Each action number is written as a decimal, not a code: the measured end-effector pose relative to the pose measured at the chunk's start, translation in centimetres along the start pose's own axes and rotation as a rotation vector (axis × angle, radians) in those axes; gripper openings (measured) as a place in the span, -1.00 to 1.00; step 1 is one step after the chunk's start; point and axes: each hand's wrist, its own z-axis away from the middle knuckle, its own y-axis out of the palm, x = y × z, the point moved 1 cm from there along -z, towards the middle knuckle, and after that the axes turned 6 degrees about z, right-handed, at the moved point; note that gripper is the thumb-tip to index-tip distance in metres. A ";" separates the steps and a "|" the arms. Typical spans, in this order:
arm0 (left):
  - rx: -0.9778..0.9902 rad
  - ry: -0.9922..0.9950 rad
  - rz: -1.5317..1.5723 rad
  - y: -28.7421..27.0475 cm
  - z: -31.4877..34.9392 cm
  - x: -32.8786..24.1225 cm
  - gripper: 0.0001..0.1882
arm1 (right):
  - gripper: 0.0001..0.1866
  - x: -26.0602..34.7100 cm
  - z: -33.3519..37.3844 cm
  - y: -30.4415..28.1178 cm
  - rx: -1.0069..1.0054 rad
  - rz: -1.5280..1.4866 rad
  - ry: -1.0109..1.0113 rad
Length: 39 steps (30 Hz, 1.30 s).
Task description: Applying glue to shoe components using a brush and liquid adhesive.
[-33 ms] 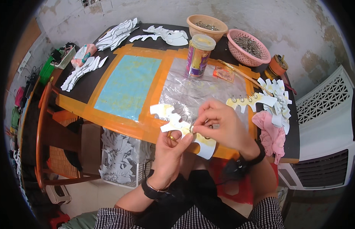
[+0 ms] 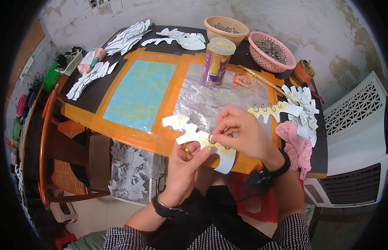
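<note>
My left hand (image 2: 185,171) is closed on a white scalloped cut-out piece (image 2: 224,161), its thumb on top and a gold ring on one finger. Yellow smears mark the piece, and small metal rings sit along its edge. Just above its middle, my right hand (image 2: 240,133) pinches a small metal ring (image 2: 211,137) between thumb and fingertips, against a smeared patch. A similar white piece (image 2: 287,108) with several metal rings along it lies to the right, by a pile of smeared white pieces (image 2: 306,121).
A blue sheet (image 2: 140,93) and clear plastic are taped to the dark table. Behind stand a jar of sticks (image 2: 217,62), a peach bowl (image 2: 215,34) and a pink basket (image 2: 260,54) of metal parts. A stick (image 2: 269,81), a pink cloth (image 2: 296,143) and white stacks (image 2: 126,37) lie around.
The white piece has shifted very slightly left and tilted a little in my left hand. My right hand stays at its middle, its fingers turned slightly over the ring.
</note>
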 end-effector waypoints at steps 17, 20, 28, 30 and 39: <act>0.500 0.530 -1.384 -0.9 -6.7 -2.6 -0.43 | -0.92 -4.1 -3.3 -0.1 0.196 0.333 -0.235; 0.414 0.352 -1.309 -1.3 -6.7 -2.5 -0.41 | -0.90 -3.6 -3.1 0.1 0.158 0.318 -0.243; 0.499 0.496 -1.350 -1.5 -7.1 -2.3 -0.77 | -0.82 -3.9 -2.4 0.8 -0.031 0.506 -0.654; 0.494 0.487 -1.342 -1.6 -7.1 -2.3 -0.79 | -0.83 -3.9 -2.4 0.9 -0.035 0.512 -0.675; 0.496 0.519 -1.316 -1.6 -7.1 -2.3 -0.88 | -0.84 -4.2 -2.9 -2.1 0.147 0.407 -0.434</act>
